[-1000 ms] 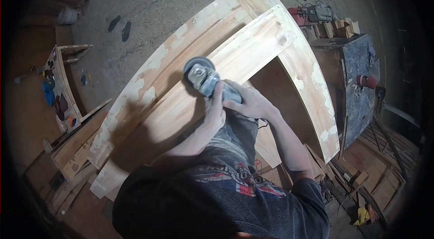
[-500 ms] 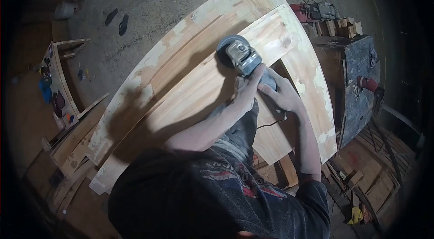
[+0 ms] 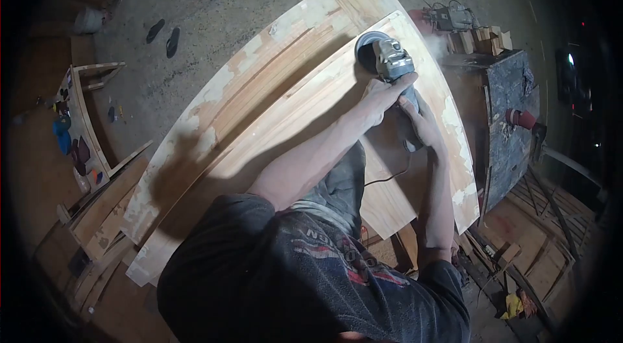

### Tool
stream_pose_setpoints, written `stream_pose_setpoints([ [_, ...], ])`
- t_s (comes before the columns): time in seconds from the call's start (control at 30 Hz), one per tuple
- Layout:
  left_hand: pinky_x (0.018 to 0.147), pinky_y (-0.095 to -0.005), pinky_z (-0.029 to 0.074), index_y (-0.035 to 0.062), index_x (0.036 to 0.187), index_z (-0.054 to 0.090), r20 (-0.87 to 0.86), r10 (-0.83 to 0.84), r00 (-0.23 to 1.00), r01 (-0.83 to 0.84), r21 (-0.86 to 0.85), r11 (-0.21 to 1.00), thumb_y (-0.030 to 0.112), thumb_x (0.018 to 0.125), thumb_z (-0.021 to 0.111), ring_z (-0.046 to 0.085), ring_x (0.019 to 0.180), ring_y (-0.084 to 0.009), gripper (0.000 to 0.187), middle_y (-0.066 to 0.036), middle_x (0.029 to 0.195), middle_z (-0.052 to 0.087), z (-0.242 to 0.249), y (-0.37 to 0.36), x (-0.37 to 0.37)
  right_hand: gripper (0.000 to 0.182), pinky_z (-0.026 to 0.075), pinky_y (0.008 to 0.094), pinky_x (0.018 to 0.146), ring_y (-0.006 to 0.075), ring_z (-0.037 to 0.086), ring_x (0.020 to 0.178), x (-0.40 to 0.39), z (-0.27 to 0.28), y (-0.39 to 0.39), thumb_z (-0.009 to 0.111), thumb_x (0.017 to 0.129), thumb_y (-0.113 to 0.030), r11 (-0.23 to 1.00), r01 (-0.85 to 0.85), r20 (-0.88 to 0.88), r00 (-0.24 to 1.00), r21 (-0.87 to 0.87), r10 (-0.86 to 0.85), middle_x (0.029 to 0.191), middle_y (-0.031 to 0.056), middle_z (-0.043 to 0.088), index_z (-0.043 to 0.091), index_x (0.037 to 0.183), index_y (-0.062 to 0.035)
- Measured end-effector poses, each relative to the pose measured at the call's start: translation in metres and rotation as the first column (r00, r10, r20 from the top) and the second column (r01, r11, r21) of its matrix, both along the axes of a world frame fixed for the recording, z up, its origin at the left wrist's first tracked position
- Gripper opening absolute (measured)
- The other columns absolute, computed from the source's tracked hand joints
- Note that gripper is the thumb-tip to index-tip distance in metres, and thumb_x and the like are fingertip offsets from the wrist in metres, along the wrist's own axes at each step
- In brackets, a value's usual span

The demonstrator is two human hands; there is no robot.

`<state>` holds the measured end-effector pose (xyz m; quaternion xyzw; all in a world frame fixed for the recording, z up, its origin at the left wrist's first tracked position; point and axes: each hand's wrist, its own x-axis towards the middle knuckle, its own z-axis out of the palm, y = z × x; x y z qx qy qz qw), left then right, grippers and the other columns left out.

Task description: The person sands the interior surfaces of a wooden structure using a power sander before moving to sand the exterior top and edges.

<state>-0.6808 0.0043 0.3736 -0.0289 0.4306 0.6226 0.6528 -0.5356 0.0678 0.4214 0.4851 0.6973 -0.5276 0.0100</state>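
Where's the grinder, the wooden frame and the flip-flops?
grinder [image 3: 388,57], head view, on its metal head.
wooden frame [image 3: 259,116], head view, on its bare long rail.
flip-flops [image 3: 172,41], head view, on the right-hand one.

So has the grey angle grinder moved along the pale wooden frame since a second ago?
Yes. The grey angle grinder has travelled up the pale wooden frame toward its far corner, nearer the dark workbench.

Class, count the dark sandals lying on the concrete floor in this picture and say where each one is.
2: one dark sandal at upper left, the other dark sandal just right of it, apart; none hidden visibly.
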Motion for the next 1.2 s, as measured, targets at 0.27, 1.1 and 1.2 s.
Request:
stream_pose_setpoints([
  [0.27,0.08,-0.0288,0.054,-0.0023,0.112,0.068,0.091,0.187,0.978,-0.168,-0.187,0.968,0.043,0.085,0.087,0.066,0.093,-0.0124,0.056,-0.007,0.105,0.07,-0.008,-0.097,0.013,0.074,0.053,0.0429,0.095,0.03,0.07,0.107,-0.015,0.005,-0.062,0.072,0.095,-0.042,0.964,-0.24,-0.065,0.97,-0.113,0.234,0.118,0.0186,0.072,0.045,0.154,-0.0066],
  [1.1,0.083,-0.0329,0.052,-0.0116,0.114,0.06,-0.154,0.118,0.981,-0.139,-0.141,0.98,0.069,0.079,0.081,0.061,0.099,-0.0159,0.09,-0.014,0.111,0.065,-0.004,-0.031,0.024,0.072,0.047,0.0437,0.105,0.0357,0.065,0.123,-0.005,0.005,-0.009,0.067,0.096,-0.051,0.965,-0.248,0.0,0.969,0.081,0.249,0.129,0.0244,0.068,0.051,0.149,-0.0066],
  [1.2,0.079,-0.0321,0.052,-0.0071,0.11,0.065,-0.273,0.079,0.959,-0.147,-0.24,0.96,0.065,0.077,0.084,0.062,0.09,-0.0133,0.082,-0.011,0.102,0.067,-0.029,-0.004,0.032,0.071,0.048,0.0432,0.102,0.0336,0.066,0.118,0.001,0.006,0.003,0.066,0.097,-0.053,0.982,-0.176,0.051,0.984,0.074,0.173,0.127,0.0222,0.069,0.053,0.147,-0.0053],
])
